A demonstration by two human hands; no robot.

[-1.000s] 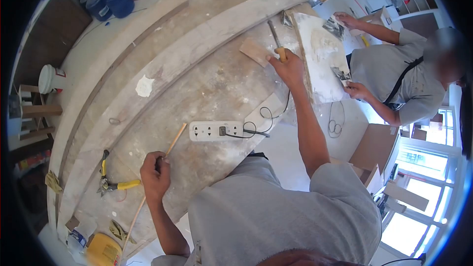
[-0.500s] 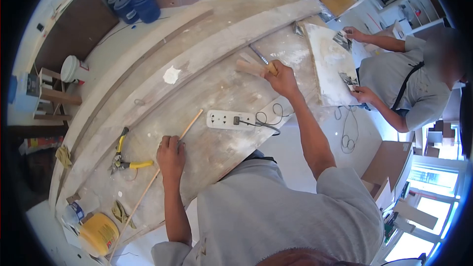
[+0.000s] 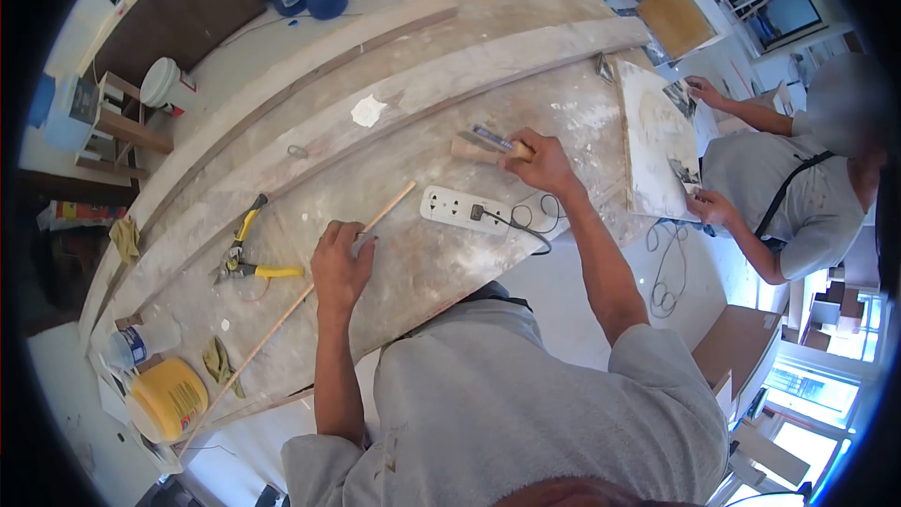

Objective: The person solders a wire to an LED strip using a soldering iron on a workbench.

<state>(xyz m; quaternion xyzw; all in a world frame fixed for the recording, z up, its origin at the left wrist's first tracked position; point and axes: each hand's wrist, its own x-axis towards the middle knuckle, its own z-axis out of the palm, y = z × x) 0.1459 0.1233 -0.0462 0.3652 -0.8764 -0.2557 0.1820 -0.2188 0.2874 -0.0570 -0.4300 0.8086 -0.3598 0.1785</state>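
Observation:
My left hand (image 3: 342, 266) has its fingers curled over a long thin wooden strip (image 3: 267, 336), which runs diagonally over the worktable (image 3: 441, 272). A small greyish patch shows between its thumb and fingers, too small to name. My right hand (image 3: 544, 167) is closed round the wooden handle of a chisel-like tool (image 3: 495, 139) with a narrow metal blade. Beside that blade, a short wooden block (image 3: 472, 150) shows, and I cannot tell whether the same hand touches it. A white power strip (image 3: 455, 207) with a plug in it lies between my hands.
Yellow-handled pliers (image 3: 267, 271) and a second yellow-handled tool (image 3: 248, 222) lie left of my left hand. A yellow tub (image 3: 171, 399) stands at the table's near left. Long curved boards (image 3: 422, 75) cross the table. At right, another person holds a whitish panel (image 3: 654, 145).
The view has shifted, so most things sit elsewhere in the picture. The blade in my right hand has turned to lie flatter, close along the wooden block. My left hand's thumb now shows, spread wider.

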